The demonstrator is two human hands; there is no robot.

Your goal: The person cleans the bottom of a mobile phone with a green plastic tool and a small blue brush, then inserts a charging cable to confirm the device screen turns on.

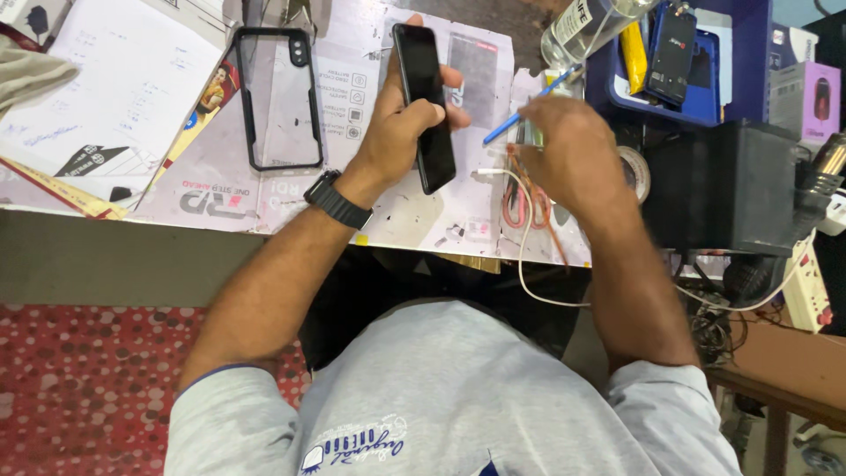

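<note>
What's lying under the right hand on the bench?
Under the right hand: a blue pen poking out, a white cable and red-orange wires. What its fingers touch is covered.

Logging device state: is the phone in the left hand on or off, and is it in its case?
Screen looks dark, so off or asleep. The phone in the left hand is bare; the clear case lies empty on the bench.

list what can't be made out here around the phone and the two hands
Head view only:
- Right hand: its fingers and palm are hidden behind its own back, so its grip on the blue pen is unclear.
- Black phone: its middle is covered by the left hand.
- White cable: its far end runs under the right hand.
- Clear bottle: cut off by the top edge.
</note>
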